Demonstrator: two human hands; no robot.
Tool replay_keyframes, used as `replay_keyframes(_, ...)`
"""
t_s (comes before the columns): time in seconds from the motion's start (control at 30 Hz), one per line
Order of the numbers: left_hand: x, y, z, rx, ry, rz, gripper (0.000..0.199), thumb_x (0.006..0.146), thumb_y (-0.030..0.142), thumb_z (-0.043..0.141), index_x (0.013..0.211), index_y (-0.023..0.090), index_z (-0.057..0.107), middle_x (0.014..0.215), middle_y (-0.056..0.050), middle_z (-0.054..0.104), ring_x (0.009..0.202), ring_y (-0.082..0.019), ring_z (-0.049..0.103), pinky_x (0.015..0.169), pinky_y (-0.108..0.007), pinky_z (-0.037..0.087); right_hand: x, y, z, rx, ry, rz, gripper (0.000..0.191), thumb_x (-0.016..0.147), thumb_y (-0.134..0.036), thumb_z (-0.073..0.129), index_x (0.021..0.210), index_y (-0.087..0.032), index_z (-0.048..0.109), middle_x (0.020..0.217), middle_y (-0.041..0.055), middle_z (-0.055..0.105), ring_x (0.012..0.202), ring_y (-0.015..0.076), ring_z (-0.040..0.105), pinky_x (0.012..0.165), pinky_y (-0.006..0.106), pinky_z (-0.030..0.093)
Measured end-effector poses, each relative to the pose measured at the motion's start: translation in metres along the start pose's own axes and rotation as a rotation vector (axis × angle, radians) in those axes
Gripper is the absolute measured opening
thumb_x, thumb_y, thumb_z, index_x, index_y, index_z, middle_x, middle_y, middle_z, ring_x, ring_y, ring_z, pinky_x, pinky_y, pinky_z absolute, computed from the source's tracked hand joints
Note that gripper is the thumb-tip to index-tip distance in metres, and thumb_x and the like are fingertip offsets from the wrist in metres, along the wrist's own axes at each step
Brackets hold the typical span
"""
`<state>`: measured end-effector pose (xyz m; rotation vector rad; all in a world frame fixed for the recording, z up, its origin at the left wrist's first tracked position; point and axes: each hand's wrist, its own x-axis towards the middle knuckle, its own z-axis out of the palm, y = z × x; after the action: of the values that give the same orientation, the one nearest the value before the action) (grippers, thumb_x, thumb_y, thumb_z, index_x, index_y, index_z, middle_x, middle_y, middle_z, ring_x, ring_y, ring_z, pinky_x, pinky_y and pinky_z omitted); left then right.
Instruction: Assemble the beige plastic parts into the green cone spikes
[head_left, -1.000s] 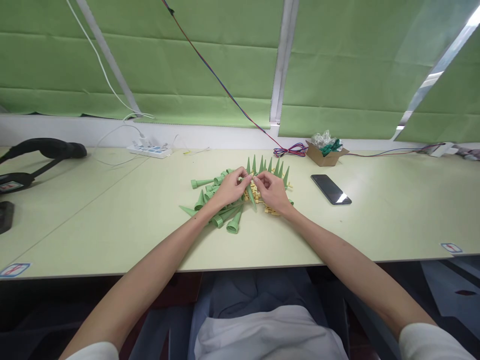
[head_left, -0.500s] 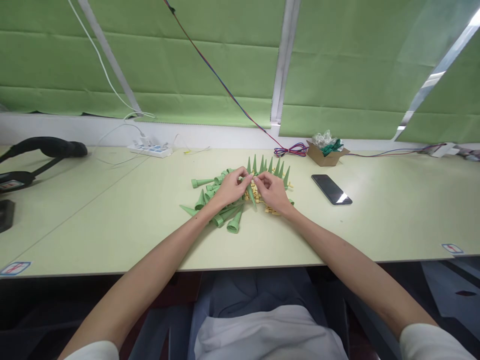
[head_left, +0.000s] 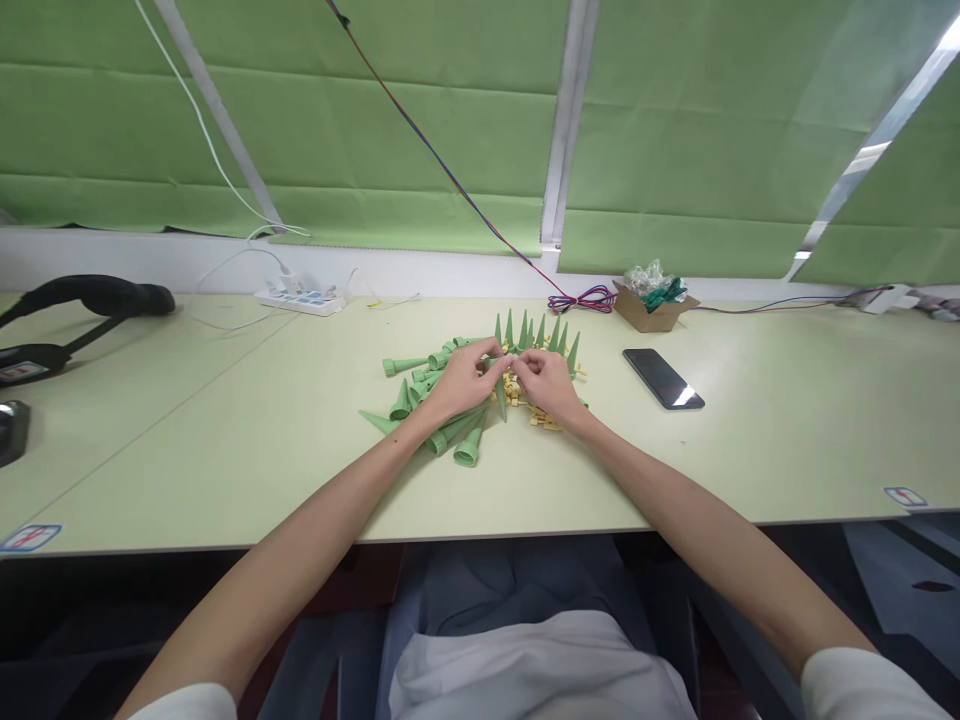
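Note:
My left hand [head_left: 466, 380] is closed around the top of a green plastic watering spike [head_left: 501, 400], whose pointed end slants down below the fingers. My right hand [head_left: 551, 385] pinches at the spike's capped end, fingertips against those of the left. Whatever small part sits between the right fingertips is hidden. Left of and beneath my left hand lies a heap of loose green spikes [head_left: 466, 450]. Behind both hands several green spikes stand upright in a row [head_left: 573, 352]. Small yellow plastic pieces [head_left: 546, 420] are piled under and beside my right hand.
A black phone [head_left: 663, 379] lies to the right. Farther back are a small cardboard box [head_left: 651, 316] with plastic wrap and a bundled red-blue cable [head_left: 585, 300]. A white power strip [head_left: 301, 298] and a black headset-like object [head_left: 90, 295] are on the left.
The spike in my left hand has swung a little, its tip shifting left and closer to vertical. My right fingertips have moved slightly, meeting the left ones. The other things stay put.

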<state>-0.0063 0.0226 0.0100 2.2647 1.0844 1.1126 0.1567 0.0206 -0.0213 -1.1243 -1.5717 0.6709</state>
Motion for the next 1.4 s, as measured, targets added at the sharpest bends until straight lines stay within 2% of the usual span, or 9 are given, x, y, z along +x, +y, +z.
replay_keyframes(0.23,-0.001,0.002,0.000,-0.028,0.005,-0.020,0.028,0.093,0.044,0.054,0.082,0.019,0.053,0.084,-0.002,0.059,0.064,-0.011,0.046,0.057,-0.024,0.039,0.000,0.001,0.002,0.099,0.000,0.046,0.032,0.085,-0.040,0.058,0.061,-0.021,0.051,0.046,-0.0038,0.048,0.041,0.0097,0.040,0.044,0.025,0.031)
replay_keyframes(0.33,0.000,0.002,0.001,-0.129,0.047,-0.032,0.027,0.094,0.047,0.053,0.098,0.020,0.053,0.099,-0.003,0.060,0.063,-0.008,0.049,0.057,-0.022,0.041,-0.002,-0.003,0.002,0.228,0.017,0.076,0.035,0.086,-0.047,0.060,0.065,-0.022,0.049,0.048,-0.0042,0.049,0.040,0.0096,0.041,0.042,0.026,0.033)
replay_keyframes(0.43,0.000,0.002,0.002,-0.278,0.135,-0.063,0.034,0.094,0.050,0.053,0.114,0.024,0.045,0.109,-0.004,0.058,0.059,-0.006,0.054,0.054,-0.021,0.043,-0.002,-0.006,0.002,0.340,0.064,0.075,0.036,0.086,-0.052,0.061,0.069,-0.022,0.048,0.051,-0.0052,0.048,0.040,0.0092,0.042,0.040,0.025,0.033)
replay_keyframes(0.53,0.002,0.002,0.002,-0.386,0.183,-0.148,0.034,0.094,0.055,0.052,0.097,0.021,0.048,0.082,0.000,0.058,0.049,-0.007,0.050,0.047,-0.021,0.039,-0.002,-0.005,0.002,0.377,0.110,0.030,0.037,0.087,-0.054,0.062,0.073,-0.022,0.049,0.054,-0.0056,0.049,0.042,0.0088,0.043,0.041,0.024,0.034)
replay_keyframes(0.6,0.003,0.002,0.001,-0.448,0.141,-0.261,0.045,0.094,0.060,0.049,0.075,0.019,0.048,0.058,0.002,0.049,0.042,-0.008,0.043,0.041,-0.022,0.032,-0.001,-0.003,0.002,0.364,0.130,-0.012,0.036,0.089,-0.055,0.060,0.076,-0.022,0.050,0.055,-0.0053,0.049,0.043,0.0092,0.044,0.042,0.024,0.035)
replay_keyframes(0.67,0.005,0.003,-0.001,-0.529,0.064,-0.388,0.057,0.093,0.065,0.048,0.060,0.018,0.046,0.045,0.002,0.042,0.038,-0.008,0.039,0.039,-0.022,0.025,-0.001,-0.002,0.002,0.334,0.138,-0.048,0.035,0.090,-0.055,0.059,0.079,-0.023,0.051,0.057,-0.0047,0.050,0.046,0.0099,0.045,0.044,0.024,0.037)
replay_keyframes(0.83,0.006,0.004,-0.003,-0.684,-0.111,-0.575,0.066,0.088,0.072,0.048,0.056,0.015,0.055,0.045,-0.002,0.050,0.036,-0.008,0.042,0.037,-0.021,0.018,-0.003,-0.003,0.001,0.267,0.116,-0.126,0.033,0.093,-0.053,0.056,0.081,-0.023,0.051,0.061,-0.0039,0.048,0.050,0.0105,0.043,0.049,0.026,0.038)
replay_keyframes(1.07,0.007,0.003,-0.004,-0.751,-0.237,-0.607,0.059,0.084,0.067,0.059,0.064,0.012,0.063,0.053,-0.005,0.058,0.038,-0.007,0.042,0.036,-0.021,0.020,-0.004,-0.001,0.001,0.264,0.051,-0.124,0.035,0.092,-0.057,0.055,0.083,-0.023,0.053,0.064,-0.0033,0.046,0.050,0.0103,0.040,0.046,0.026,0.034)
replay_keyframes(1.4,0.005,0.001,-0.003,-0.719,-0.197,-0.558,0.042,0.083,0.055,0.068,0.074,0.015,0.058,0.063,-0.003,0.059,0.045,-0.007,0.045,0.040,-0.020,0.022,-0.001,0.004,0.000,0.171,0.061,-0.121,0.033,0.093,-0.050,0.055,0.076,-0.022,0.050,0.059,-0.0040,0.045,0.051,0.0108,0.040,0.049,0.027,0.032)
